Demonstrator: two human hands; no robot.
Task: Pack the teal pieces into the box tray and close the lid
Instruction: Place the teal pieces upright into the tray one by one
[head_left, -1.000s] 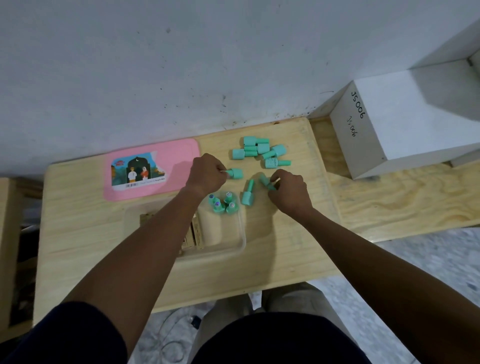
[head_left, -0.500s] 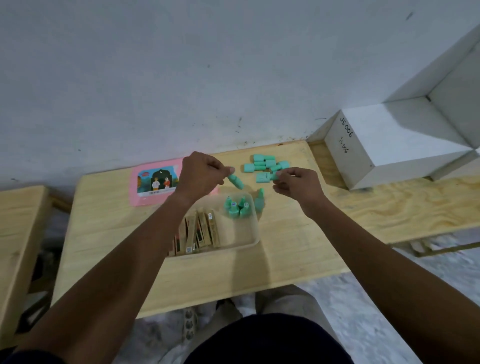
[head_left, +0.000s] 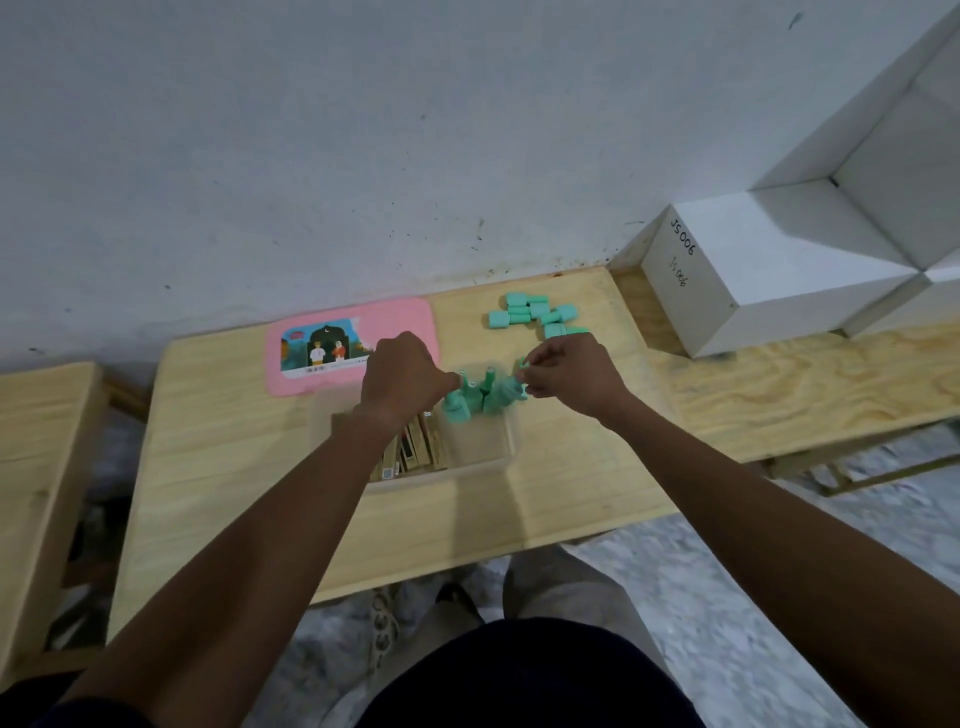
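Teal pieces (head_left: 470, 402) stand bunched in the far right corner of the clear box tray (head_left: 498, 457), more loose teal pieces (head_left: 535, 314) near the table's (head_left: 234, 467) far edge beside the pink lid (head_left: 400, 322). Left hand (head_left: 402, 379) grip pinched on one piece, right hand (head_left: 571, 371) grip pinched on another, both over the bunch. Risk: setting these down could topple the upright ones.
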